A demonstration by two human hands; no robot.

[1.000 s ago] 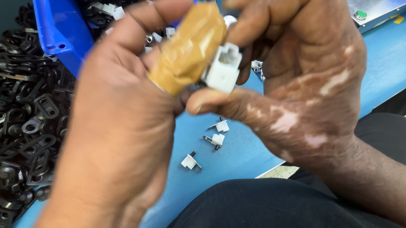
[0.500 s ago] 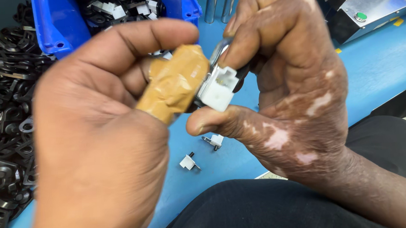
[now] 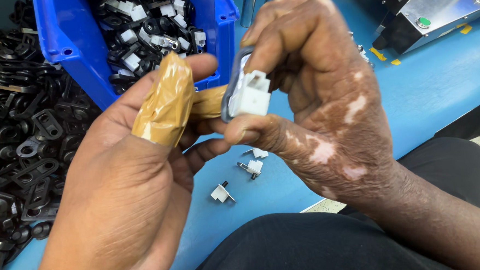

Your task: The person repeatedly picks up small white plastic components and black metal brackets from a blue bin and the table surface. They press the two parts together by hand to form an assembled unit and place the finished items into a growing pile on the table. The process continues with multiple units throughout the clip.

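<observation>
The white plastic connector (image 3: pixel 251 93) sits pinched in the right hand (image 3: pixel 315 98), thumb below and fingers curled over the top, a grey metal frame (image 3: pixel 232 86) edging its left side; its open socket faces up and toward the camera, and its long axis I can't tell. The left hand (image 3: pixel 127 179) is half open, its tan-taped thumb (image 3: pixel 164 103) and taped finger (image 3: pixel 208 101) touching the frame. Under the hands, three small white connectors (image 3: pixel 252 166) lie on the blue desk (image 3: pixel 440 86). At the far edge stands a blue bin (image 3: pixel 68 45) of black and white parts, loose black brackets (image 3: pixel 16 141) heaped at the left. At the far right corner, a metal machine (image 3: pixel 436 9) with round green and red buttons, yellow tape marks beside it.
</observation>
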